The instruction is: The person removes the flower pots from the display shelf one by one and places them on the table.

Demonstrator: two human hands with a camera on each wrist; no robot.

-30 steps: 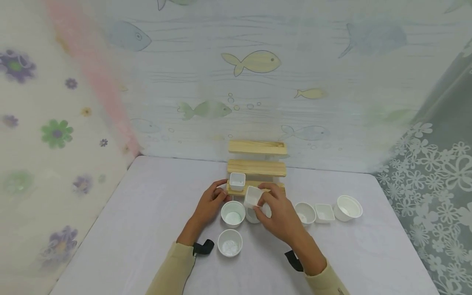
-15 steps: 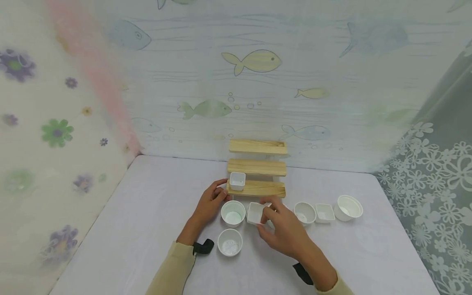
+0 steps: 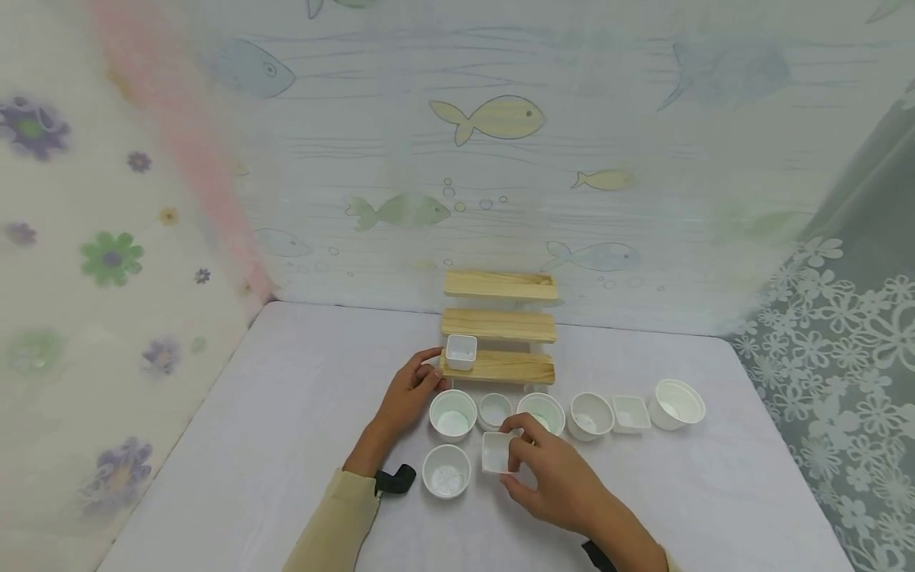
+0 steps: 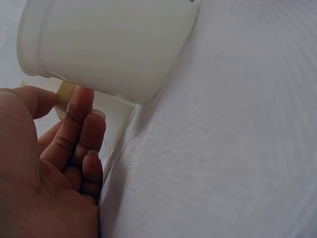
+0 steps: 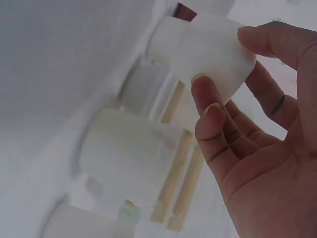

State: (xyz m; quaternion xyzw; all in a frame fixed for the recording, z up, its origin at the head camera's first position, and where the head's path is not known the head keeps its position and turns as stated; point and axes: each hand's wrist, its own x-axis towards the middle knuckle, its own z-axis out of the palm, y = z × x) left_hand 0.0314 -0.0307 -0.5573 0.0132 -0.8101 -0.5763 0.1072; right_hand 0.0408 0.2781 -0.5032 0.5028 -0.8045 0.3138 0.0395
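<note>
My right hand (image 3: 557, 481) pinches a small white square cup (image 3: 496, 453) between thumb and fingers, in front of the row of cups. In the right wrist view this cup (image 5: 213, 54) is tipped, its side towards the camera. At the left end of a three-tier wooden shelf (image 3: 507, 367), my left hand (image 3: 407, 397) grips the lowest board. The left wrist view shows thumb and fingertips at the board's end (image 4: 64, 95), partly hidden behind a large white cup (image 4: 104, 44). Another white square cup (image 3: 461, 352) stands on the left of that lowest board.
Along the shelf's front runs a row of white containers: a round cup (image 3: 453, 415), a smaller one (image 3: 495, 411), another (image 3: 541, 411), a bowl (image 3: 591, 415), a square dish (image 3: 631, 414) and a large tub (image 3: 677, 403). A round cup (image 3: 446, 472) stands nearer the front.
The right hand has brought the square cup down from in front of the lowest board towards the table's front, uncovering the small round cups. My left hand stays at the shelf's end.
</note>
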